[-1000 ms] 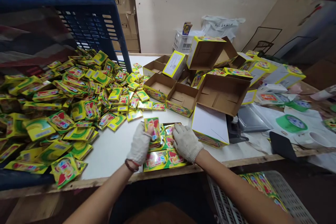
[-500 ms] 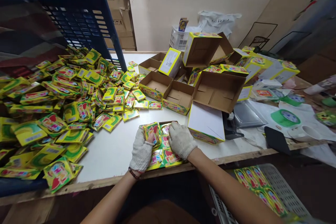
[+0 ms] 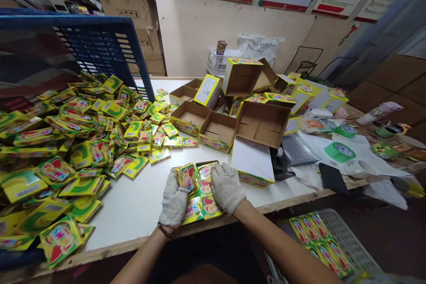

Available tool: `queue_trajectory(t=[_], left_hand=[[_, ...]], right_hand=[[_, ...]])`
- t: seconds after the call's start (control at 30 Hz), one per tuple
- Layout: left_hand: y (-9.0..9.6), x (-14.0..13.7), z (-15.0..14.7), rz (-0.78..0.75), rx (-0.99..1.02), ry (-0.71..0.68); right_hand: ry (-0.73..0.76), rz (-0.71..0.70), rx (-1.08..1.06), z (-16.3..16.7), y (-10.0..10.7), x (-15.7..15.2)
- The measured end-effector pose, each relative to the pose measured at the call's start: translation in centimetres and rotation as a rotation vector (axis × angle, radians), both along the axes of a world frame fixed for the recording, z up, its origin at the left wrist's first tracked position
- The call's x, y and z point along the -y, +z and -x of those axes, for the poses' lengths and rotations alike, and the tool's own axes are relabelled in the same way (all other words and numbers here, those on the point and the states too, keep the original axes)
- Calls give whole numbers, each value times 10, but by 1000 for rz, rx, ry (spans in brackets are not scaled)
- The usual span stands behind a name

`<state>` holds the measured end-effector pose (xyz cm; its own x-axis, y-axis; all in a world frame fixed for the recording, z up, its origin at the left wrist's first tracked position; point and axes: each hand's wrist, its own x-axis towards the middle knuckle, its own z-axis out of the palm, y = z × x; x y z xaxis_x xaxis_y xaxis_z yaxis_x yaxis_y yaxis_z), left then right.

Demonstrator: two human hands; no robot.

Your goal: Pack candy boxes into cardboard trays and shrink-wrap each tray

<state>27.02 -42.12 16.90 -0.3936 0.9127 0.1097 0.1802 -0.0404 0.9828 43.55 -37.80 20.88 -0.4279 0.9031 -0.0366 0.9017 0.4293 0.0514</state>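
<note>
In front of me at the table edge lies an open cardboard display box [image 3: 200, 220] with small yellow-green candy packs lying flat inside. My left hand [image 3: 173, 199], in a white knit glove with bare thumb tip, grips a candy pack [image 3: 187, 176] at the box's far left corner; its thumb presses on the pack's face. My gloved right hand [image 3: 228, 187] is closed over the right side of the box, its fingers curled onto the packs and rim there. The palm hides part of that side.
A large heap of candy packs [image 3: 83, 142] spills from a blue plastic crate [image 3: 133, 53] at left. Empty display boxes [image 3: 218, 128] are stacked beyond my hands. Green tape [image 3: 339, 151] lies at right. Below the table edge, a grey basket [image 3: 349, 230] holds a filled box.
The view has tilted up and turned slightly right, so the scene sits lower and further left. Both hands keep about the same place on the box.
</note>
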Motion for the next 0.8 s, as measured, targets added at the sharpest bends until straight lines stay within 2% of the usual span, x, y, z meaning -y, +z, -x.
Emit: queue_trajectory(t=[0.23,0.37,0.6,0.73,0.8], left_hand=[[9,3,-4,61,16,-7],[8,3,-3,57,-35,-11],[2,2,-2,60,39,-27],[7,1,1,47,51,1],[15,-2,3,68,125,-12]], right_hand=[[10,75,51,-4,-1,-12],[-10,108,71,-5,-11,-15],[16,77,-118,-18,-36,3],[-6,130,-39,-21,-28,12],[14,171,-32,-21,-20,12]])
